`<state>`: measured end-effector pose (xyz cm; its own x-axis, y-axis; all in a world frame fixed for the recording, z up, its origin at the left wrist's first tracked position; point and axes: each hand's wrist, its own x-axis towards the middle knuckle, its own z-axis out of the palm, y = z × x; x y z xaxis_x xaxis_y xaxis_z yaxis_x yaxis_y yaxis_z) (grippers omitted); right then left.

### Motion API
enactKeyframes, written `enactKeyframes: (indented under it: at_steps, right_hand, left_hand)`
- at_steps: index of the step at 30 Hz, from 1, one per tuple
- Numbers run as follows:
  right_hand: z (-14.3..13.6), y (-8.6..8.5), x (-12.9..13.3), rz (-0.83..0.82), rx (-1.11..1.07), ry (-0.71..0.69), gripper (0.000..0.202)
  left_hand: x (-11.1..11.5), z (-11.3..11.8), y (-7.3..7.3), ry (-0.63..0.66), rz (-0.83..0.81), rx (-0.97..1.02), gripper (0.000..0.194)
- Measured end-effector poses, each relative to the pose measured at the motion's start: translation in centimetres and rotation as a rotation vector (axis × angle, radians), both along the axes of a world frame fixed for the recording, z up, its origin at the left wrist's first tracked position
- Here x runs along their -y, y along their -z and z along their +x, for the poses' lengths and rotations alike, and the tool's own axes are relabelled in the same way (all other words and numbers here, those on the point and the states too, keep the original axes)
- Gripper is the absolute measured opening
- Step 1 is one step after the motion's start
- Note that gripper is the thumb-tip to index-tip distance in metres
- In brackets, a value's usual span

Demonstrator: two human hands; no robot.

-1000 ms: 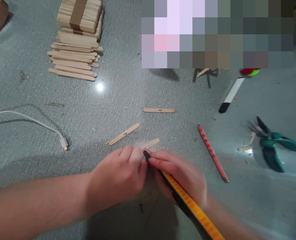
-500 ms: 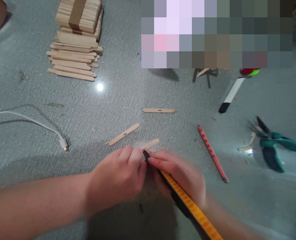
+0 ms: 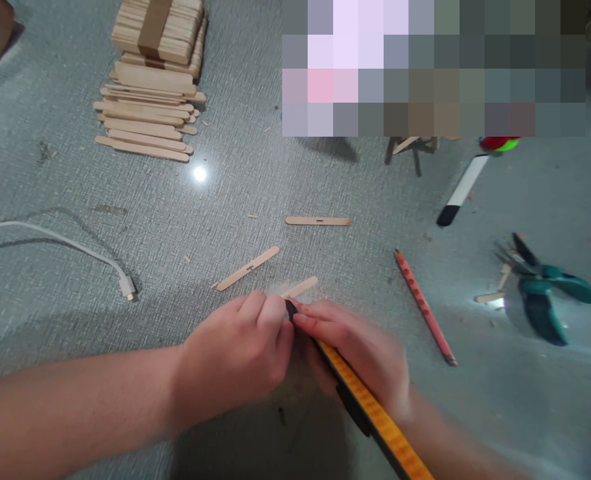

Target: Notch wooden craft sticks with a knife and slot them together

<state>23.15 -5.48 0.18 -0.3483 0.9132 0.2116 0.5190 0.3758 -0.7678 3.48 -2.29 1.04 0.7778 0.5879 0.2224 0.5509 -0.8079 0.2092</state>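
My right hand [image 3: 358,347] is closed round a yellow and black utility knife [image 3: 370,400], whose handle runs down to the bottom edge. The knife's dark front end meets the fingers of my left hand [image 3: 248,343], which is closed on a wooden craft stick [image 3: 302,288]. Only the rounded far end of that stick shows; the blade tip and the rest are hidden by my fingers. Just beyond lie a craft stick with a notch cut at its middle [image 3: 235,277] and another with a small slot [image 3: 300,221].
Bundled craft sticks [image 3: 185,33] and loose craft sticks [image 3: 145,123] lie back left. A white cable [image 3: 90,252] is at left. To the right are a red pencil [image 3: 425,307], a white and black marker [image 3: 468,183] and green-handled pliers [image 3: 540,283]. The far right is blurred out.
The knife handle's rear has swung slightly left, and my right hand has shifted a little with it. My left hand and the craft stick have stayed in place.
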Motion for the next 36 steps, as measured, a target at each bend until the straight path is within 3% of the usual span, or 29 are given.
enactKeyframes:
  at_steps: [16, 27, 33, 36]
  right_hand:
    - [-0.13, 0.19, -0.40, 0.047, -0.020, -0.027, 0.034]
    - [-0.09, 0.58, -0.29, 0.073, -0.027, -0.059, 0.033]
    - [-0.23, 0.64, -0.36, 0.094, -0.037, -0.037, 0.026]
    - [0.03, 0.30, -0.45, 0.083, -0.066, 0.042, 0.028]
  left_hand:
    - [0.19, -0.08, -0.06, 0.004, -0.010, -0.043, 0.013]
    - [0.42, 0.04, 0.49, -0.027, 0.099, -0.070, 0.012]
    - [0.37, 0.04, 0.52, -0.016, 0.110, -0.046, 0.013]
    - [0.35, -0.17, 0.73, -0.022, 0.102, -0.053, 0.017]
